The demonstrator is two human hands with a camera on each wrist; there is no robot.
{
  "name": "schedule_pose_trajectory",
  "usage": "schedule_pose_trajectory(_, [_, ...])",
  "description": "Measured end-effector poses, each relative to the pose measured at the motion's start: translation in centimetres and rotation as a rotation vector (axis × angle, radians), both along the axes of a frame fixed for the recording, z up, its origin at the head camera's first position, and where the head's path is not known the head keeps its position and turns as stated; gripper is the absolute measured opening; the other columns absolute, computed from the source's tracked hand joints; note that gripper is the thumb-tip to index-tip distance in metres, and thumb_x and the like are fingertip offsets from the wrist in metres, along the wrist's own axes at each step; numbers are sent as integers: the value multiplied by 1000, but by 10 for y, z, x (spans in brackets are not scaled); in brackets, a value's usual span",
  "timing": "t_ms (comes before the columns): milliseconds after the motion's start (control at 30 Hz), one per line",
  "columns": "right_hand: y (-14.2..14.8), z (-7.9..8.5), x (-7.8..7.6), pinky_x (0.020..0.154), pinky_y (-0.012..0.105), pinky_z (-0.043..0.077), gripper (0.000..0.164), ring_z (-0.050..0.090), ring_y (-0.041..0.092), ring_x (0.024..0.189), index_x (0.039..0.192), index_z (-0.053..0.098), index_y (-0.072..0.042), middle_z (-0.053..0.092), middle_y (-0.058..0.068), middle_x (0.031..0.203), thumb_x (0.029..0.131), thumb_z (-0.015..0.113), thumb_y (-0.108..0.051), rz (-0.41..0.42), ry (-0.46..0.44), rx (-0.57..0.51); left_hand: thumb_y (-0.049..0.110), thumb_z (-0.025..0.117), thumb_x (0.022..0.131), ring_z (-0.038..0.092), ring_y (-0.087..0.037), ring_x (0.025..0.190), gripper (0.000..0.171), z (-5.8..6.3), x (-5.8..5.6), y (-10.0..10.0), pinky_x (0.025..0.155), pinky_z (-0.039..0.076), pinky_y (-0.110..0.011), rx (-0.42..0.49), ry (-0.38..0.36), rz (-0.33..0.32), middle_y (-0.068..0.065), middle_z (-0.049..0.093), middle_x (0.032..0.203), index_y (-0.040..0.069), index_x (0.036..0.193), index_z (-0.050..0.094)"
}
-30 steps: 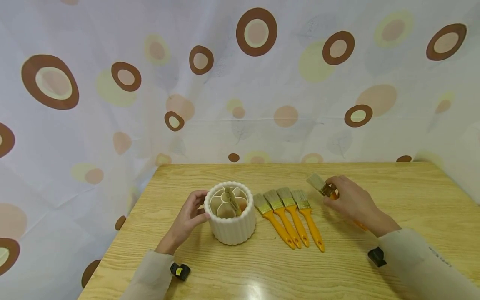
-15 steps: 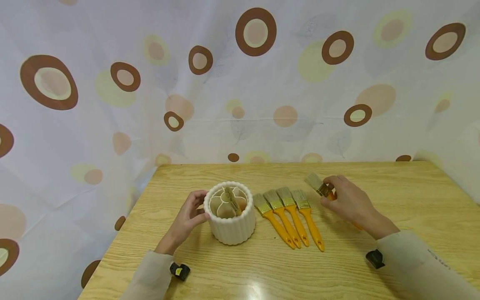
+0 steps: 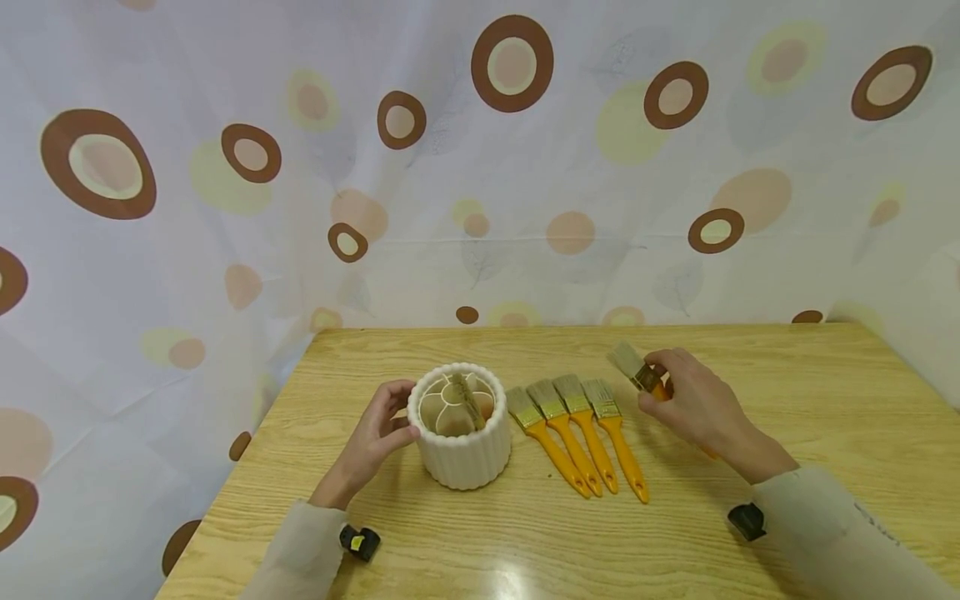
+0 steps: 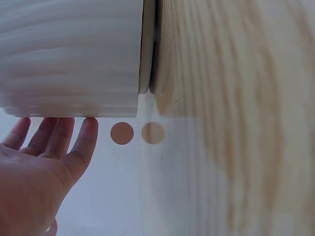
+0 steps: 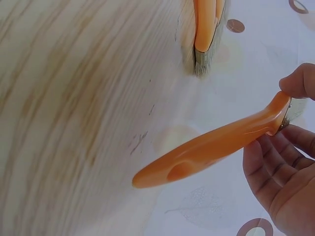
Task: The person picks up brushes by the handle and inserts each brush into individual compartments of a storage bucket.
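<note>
My left hand (image 3: 372, 440) lies against the left side of a white ribbed pot (image 3: 465, 454), with the thumb at the front and fingertips touching its wall. In the left wrist view these fingers (image 4: 84, 137) reach up fairly straight to the pot (image 4: 74, 59). A brush stands in the pot's divided top, bristles up. My right hand (image 3: 701, 408) pinches a paintbrush (image 3: 647, 379) near its metal band, bristles pointing up-left. Its orange handle (image 5: 211, 147) slants free in the right wrist view. Several like paintbrushes (image 3: 581, 429) lie between pot and right hand.
A wooden table (image 3: 555, 558) carries everything. Behind it and at the left hangs a pale curtain (image 3: 420, 275) with brown rings and dots. The row of loose brushes sits close to the pot's right side.
My right hand has moved slightly left with the paintbrush, whose bristles have come up a little. The left hand, pot and lying brushes hold still.
</note>
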State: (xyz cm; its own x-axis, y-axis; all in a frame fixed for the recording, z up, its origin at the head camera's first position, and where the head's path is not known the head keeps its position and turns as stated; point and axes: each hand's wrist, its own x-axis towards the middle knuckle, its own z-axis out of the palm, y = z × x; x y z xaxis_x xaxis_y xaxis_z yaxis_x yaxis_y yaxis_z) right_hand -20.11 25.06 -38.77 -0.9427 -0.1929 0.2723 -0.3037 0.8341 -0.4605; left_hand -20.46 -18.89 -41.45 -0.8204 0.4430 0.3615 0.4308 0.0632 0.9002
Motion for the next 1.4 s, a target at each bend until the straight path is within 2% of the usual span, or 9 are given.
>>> schedule_pose_trajectory(200, [-2,0,0,62,34,46,47,55,21,79,125,53,0,55,13,108,86,67,-23,2,34,-2,3,58,90,43,-25,124,55,1,-1,-1,98,41,-44,2,0,-8,-20,41,138,-2,139,33])
schedule_pose_trajectory(467, [-7,1,3,60,33,45,46,54,19,77,124,53,0,56,13,108,86,67,-21,9,81,-18,3,57,91,42,-28,125,58,1,-1,0,97,43,-41,-4,7,-24,-20,40,141,-2,143,34])
schedule_pose_trajectory(767, [-11,0,3,57,31,43,44,53,18,75,122,54,-1,56,12,105,86,67,-21,34,141,-30,3,56,90,43,-28,123,56,1,-2,-1,98,42,-43,-18,17,-7,-19,42,140,-1,142,36])
schedule_pose_trajectory(933, [-13,2,5,58,32,44,45,53,20,76,123,53,0,55,13,106,86,67,-20,46,155,-41,2,55,91,43,-29,124,54,1,-3,-1,97,43,-41,-5,17,-12,-19,42,140,-2,141,37])
schedule_pose_trajectory(1133, [-16,5,7,58,32,44,47,54,21,75,125,52,1,55,13,106,85,67,-19,43,175,-62,1,56,91,43,-28,124,53,1,-3,0,98,42,-45,1,18,-17,-22,42,139,-3,140,37])
schedule_pose_trajectory(1400, [-21,7,9,58,31,45,46,53,19,75,125,51,1,55,12,106,85,68,-18,45,189,-78,1,57,90,43,-30,123,51,1,-1,0,97,43,-44,3,11,-11,-25,41,137,-3,137,38])
